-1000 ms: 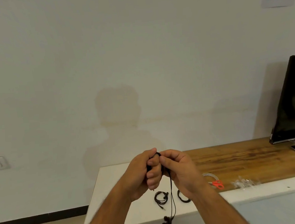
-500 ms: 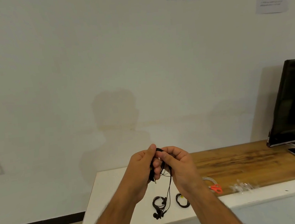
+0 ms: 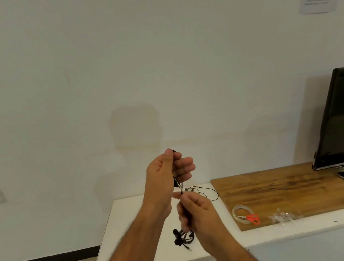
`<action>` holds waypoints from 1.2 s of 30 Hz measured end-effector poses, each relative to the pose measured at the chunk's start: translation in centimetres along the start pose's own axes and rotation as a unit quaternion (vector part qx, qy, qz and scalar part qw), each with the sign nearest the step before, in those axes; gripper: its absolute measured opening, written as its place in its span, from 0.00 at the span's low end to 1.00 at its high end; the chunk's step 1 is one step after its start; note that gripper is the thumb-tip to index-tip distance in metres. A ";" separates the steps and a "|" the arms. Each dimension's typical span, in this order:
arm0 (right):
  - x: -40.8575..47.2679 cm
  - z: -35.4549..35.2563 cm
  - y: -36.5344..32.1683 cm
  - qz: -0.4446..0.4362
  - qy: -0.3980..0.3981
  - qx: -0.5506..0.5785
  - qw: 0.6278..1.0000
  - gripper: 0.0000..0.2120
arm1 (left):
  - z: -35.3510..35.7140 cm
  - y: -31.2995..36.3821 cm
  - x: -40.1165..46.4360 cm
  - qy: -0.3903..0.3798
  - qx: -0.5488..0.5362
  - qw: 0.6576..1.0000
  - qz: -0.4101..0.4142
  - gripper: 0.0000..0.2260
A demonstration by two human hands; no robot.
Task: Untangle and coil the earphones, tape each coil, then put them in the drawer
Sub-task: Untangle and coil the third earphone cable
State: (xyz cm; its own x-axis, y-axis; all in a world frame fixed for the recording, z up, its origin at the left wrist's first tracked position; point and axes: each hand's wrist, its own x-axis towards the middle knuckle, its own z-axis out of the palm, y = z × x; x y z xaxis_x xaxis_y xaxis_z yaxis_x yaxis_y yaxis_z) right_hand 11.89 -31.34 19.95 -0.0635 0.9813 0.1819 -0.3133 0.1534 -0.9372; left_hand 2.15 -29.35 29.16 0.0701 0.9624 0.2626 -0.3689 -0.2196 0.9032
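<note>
Head view: two hands are seen above a white cabinet (image 3: 133, 220); the left hand (image 3: 166, 178) pinches a black earphone cable (image 3: 181, 188) at its top, while lower down the right hand (image 3: 196, 213) is curled round it. One coiled black earphone set (image 3: 183, 237) lies beneath, partly hidden by the right wrist. One clear tape roll (image 3: 238, 210), one pair of orange-handled scissors (image 3: 250, 219) and crumpled clear plastic (image 3: 283, 217) rest on a wooden board (image 3: 274, 186).

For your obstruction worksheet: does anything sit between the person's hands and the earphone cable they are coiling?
Nothing visible does. The left hand and right hand both already grip the black earphone cable directly, above the white table.
</note>
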 end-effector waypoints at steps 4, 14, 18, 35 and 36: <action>-1.1 1.0 0.5 0.017 -0.043 -0.117 0.992 0.15 | -0.1 -0.7 0.5 0.021 0.016 0.999 0.025 0.15; -1.7 0.6 -3.7 0.016 -0.093 -0.341 0.935 0.10 | -2.3 -4.4 0.9 0.052 0.423 0.890 0.163 0.10; -0.7 -0.9 -5.4 -0.041 -0.093 -0.502 0.859 0.07 | -2.9 -4.4 1.0 -0.001 0.536 0.839 0.093 0.12; 2.8 -3.9 -7.2 -0.228 -0.131 -0.582 0.769 0.05 | -3.3 -3.4 -0.6 -0.187 0.193 0.909 -0.317 0.17; 2.8 -4.0 -7.1 -0.225 -0.130 -0.566 0.783 0.05 | -3.5 -3.5 -0.6 -0.188 0.179 0.910 -0.324 0.17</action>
State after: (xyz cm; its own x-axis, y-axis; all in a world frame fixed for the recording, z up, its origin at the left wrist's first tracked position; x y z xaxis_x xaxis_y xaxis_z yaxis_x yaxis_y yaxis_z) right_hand 17.77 -29.25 25.89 -0.4250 0.7642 0.4852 0.6708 0.6258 -0.3980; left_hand 0.16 -28.59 24.67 0.5024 0.8002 -0.3275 0.1839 0.2712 0.9448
